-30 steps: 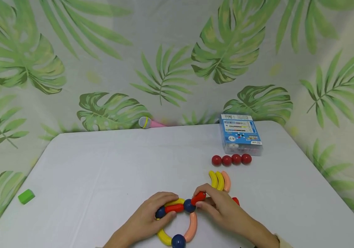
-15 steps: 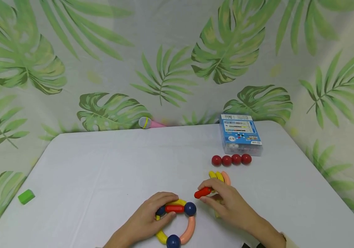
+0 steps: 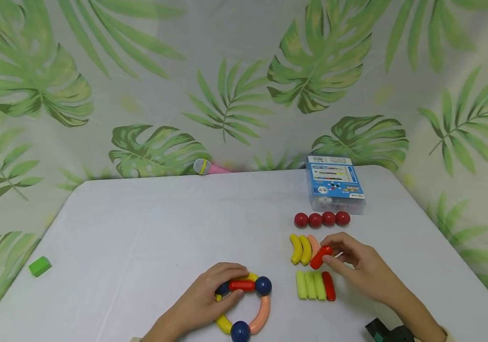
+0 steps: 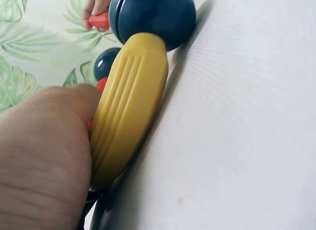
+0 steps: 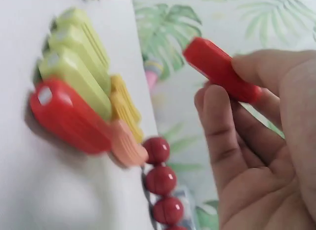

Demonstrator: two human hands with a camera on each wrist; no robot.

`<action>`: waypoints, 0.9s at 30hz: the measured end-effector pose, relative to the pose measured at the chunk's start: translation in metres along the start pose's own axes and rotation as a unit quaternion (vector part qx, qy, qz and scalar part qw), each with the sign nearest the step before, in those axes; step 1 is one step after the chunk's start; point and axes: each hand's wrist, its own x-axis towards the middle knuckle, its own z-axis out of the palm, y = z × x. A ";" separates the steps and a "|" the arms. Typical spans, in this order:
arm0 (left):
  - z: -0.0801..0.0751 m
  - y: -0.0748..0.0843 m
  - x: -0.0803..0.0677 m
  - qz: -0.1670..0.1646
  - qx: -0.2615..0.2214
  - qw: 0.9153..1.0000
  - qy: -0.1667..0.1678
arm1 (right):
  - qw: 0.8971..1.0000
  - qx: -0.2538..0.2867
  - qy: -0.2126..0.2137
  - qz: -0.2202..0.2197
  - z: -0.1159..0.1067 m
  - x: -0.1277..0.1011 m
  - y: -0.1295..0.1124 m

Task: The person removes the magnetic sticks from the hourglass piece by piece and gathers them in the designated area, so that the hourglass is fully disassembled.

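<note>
My left hand grips the left side of a ring built from curved sticks and navy balls, fingers over one ball. In the ring show a straight red stick, a peach curved stick and a navy ball. The left wrist view has a yellow curved stick close up beside that hand. Between thumb and fingers, my right hand pinches a loose red stick, raised off the table. Under it lie light green sticks with one red stick at their right end.
Two yellow curved sticks and a peach one lie behind the green row. Farther back come several red balls and a blue-labelled clear box. A pink toy microphone lies at the back edge, a green block far left.
The right hand has pulled the red stick off the ring's navy ball and carried it right, over the stick rows. The left hand stays on the ring, which has shifted slightly.
</note>
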 end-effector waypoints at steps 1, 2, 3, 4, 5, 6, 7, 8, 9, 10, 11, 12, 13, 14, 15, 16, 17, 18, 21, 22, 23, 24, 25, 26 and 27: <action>0.001 0.000 0.000 -0.001 0.002 1.000 0.008 | 1.000 -0.010 -0.007 0.001 -0.005 -0.002 0.003; 0.001 0.000 0.001 -0.003 0.005 1.000 0.017 | 1.000 -0.016 -0.015 0.005 -0.010 -0.003 0.007; 0.002 0.000 0.001 -0.008 0.010 1.000 0.027 | 0.999 -0.024 -0.025 0.006 -0.014 -0.004 0.010; 0.002 0.000 0.002 -0.014 0.014 0.999 0.038 | 0.999 -0.029 -0.035 0.010 -0.018 -0.005 0.013; 0.002 0.000 0.002 -0.020 0.018 0.999 0.047 | 0.998 -0.032 -0.049 0.011 -0.022 -0.006 0.016; 0.002 0.000 0.002 -0.025 0.021 0.998 0.053 | 0.997 -0.035 -0.061 0.014 -0.026 -0.007 0.018; 0.002 0.000 0.002 -0.029 0.023 0.998 0.058 | 0.997 -0.036 -0.072 0.016 -0.029 -0.007 0.021; 0.002 -0.001 0.002 -0.033 0.022 0.997 0.060 | 0.996 -0.034 -0.084 0.019 -0.031 -0.007 0.023; 0.002 -0.001 0.002 -0.038 0.023 0.997 0.061 | 0.994 -0.035 -0.097 0.020 -0.034 -0.008 0.024; 0.002 -0.001 0.001 -0.042 0.021 0.997 0.061 | 0.993 -0.033 -0.110 0.024 -0.035 -0.008 0.026; 0.002 -0.001 0.001 -0.046 0.019 0.997 0.060 | 0.991 -0.030 -0.125 0.028 -0.037 -0.007 0.028; 0.002 -0.001 0.001 -0.050 0.018 0.997 0.060 | 0.989 -0.025 -0.139 0.034 -0.037 -0.007 0.029; 0.001 0.000 0.000 -0.055 0.018 0.997 0.060 | 0.987 -0.019 -0.152 0.038 -0.037 -0.006 0.031; 0.001 0.000 0.000 -0.060 0.016 0.996 0.060 | 0.985 -0.015 -0.163 0.043 -0.037 -0.005 0.032; 0.001 0.000 0.000 -0.063 0.015 0.996 0.060 | 0.984 -0.015 -0.171 0.045 -0.037 -0.005 0.033; 0.000 0.000 0.000 -0.064 0.014 0.996 0.061 | 0.983 -0.015 -0.177 0.046 -0.037 -0.004 0.034; 0.000 0.000 0.000 -0.065 0.014 0.996 0.062 | 0.983 -0.017 -0.180 0.044 -0.036 -0.004 0.035; 0.000 0.000 0.000 -0.064 0.014 0.996 0.063 | 0.982 -0.019 -0.181 0.042 -0.036 -0.004 0.037; 0.000 0.000 0.000 -0.058 0.014 0.996 0.063 | 0.983 -0.030 -0.179 0.038 -0.035 -0.004 0.039; 0.000 -0.001 0.000 -0.056 0.014 0.997 0.060 | 0.982 -0.030 -0.181 0.041 -0.034 -0.004 0.040; -0.001 -0.001 0.000 -0.054 0.013 0.997 0.054 | 0.982 -0.031 -0.183 0.045 -0.034 -0.004 0.041; -0.002 -0.002 0.000 -0.054 0.015 0.997 0.046 | 0.980 -0.029 -0.187 0.052 -0.034 -0.005 0.041; -0.004 -0.003 -0.001 -0.054 0.020 0.998 0.036 | 0.979 -0.024 -0.192 0.061 -0.034 -0.006 0.041; -0.006 -0.004 -0.002 -0.053 0.025 0.998 0.027 | 0.978 -0.021 -0.197 0.070 -0.034 -0.007 0.041; -0.009 -0.006 -0.003 -0.051 0.030 0.998 0.020 | 0.976 -0.017 -0.202 0.080 -0.035 -0.008 0.041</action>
